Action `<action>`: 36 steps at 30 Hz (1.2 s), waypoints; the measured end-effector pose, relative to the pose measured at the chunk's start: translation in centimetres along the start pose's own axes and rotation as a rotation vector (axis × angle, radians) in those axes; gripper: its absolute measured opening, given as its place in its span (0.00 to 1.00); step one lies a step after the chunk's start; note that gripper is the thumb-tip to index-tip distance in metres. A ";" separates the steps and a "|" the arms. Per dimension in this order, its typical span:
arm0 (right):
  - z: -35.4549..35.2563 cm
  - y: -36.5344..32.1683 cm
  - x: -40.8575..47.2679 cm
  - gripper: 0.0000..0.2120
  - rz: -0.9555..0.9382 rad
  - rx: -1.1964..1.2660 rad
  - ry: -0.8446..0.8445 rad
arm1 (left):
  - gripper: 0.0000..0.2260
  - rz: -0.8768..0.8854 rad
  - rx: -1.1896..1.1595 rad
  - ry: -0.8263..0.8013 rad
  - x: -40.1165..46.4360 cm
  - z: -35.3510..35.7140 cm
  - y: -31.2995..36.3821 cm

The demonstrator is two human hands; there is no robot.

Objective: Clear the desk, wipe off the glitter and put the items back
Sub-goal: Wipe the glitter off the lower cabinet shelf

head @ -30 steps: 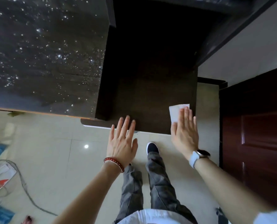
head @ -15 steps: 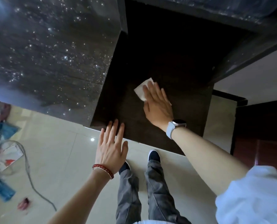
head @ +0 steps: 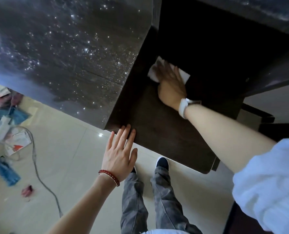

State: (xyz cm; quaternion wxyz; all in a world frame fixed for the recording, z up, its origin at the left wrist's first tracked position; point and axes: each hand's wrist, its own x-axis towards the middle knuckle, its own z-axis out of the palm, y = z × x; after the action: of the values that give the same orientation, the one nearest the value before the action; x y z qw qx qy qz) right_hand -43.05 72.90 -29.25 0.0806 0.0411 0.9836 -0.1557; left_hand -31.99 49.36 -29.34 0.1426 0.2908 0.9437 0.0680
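Observation:
A dark glossy desk top (head: 59,53) fills the upper left, speckled with bright glitter. Beside it, lower, is a dark brown side surface (head: 157,119). My right hand (head: 171,83) presses flat on a white wipe (head: 184,74) far in on this lower surface, its fingers blurred with motion. My left hand (head: 119,149) lies with straight fingers, the fingertips touching the front edge of the brown surface near its left corner. It holds nothing.
Items lie on the pale tiled floor (head: 69,149) at the left: blue packets (head: 3,168), white papers (head: 17,142), a grey cable (head: 39,173) and a small red thing (head: 27,191). My feet stand below the brown surface. A dark wooden door (head: 283,130) is at the right.
My right hand has slid the wipe from the front right edge of the brown surface deep inward and leftward. My left hand stays at the front edge. The view has tilted.

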 end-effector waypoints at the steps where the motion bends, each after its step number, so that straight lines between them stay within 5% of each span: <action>1: 0.2 -0.3 -0.9 0.30 -0.057 0.003 -0.018 | 0.24 0.004 0.000 0.002 0.0 0.0 -0.1; 6: 0.7 -0.9 -2.3 0.29 -0.157 0.065 -0.078 | 0.24 0.008 0.012 -0.001 -0.1 0.0 -0.2; 11: 1.1 -1.4 -1.9 0.29 0.007 0.144 -0.011 | 0.24 0.029 -0.006 0.024 -0.2 0.1 -0.4; 15: 3.4 -4.2 -7.4 0.29 -0.165 0.220 -0.056 | 0.22 0.027 -0.061 0.049 -0.6 -0.2 -0.5; 17: 4.5 -5.3 -10.8 0.28 -0.186 0.421 -0.143 | 0.21 -0.008 -0.124 0.090 -1.3 -0.4 -0.5; 20: 4.0 -6.2 -13.4 0.27 0.063 0.964 -0.257 | 0.20 -0.069 -0.192 0.152 -2.7 -0.9 -0.2; 23: 2.2 -6.4 -13.7 0.19 0.426 1.408 0.017 | 0.20 0.016 -0.183 0.166 -3.0 -0.9 1.2; 25: 1.6 -5.5 -14.2 0.18 0.529 1.329 0.245 | 0.21 0.109 -0.143 0.120 -2.0 -0.6 2.8; 28: 2.5 -3.0 -16.1 0.19 0.550 0.855 0.380 | 0.22 0.175 -0.062 0.067 0.9 0.6 5.2; 33: 4.9 1.5 -20.9 0.25 0.393 0.232 0.261 | 0.25 -0.086 -0.044 0.104 4.7 2.3 5.9; 36: 5.0 2.6 -22.5 0.24 0.359 0.181 0.215 | 0.25 0.089 0.003 0.050 2.7 3.1 8.0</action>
State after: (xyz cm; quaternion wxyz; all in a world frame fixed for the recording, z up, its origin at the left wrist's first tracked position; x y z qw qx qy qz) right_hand -19.94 72.53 -30.88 -0.0023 0.2389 0.9455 -0.2214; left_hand -28.89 57.63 -31.20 0.1151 0.3311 0.9331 0.0802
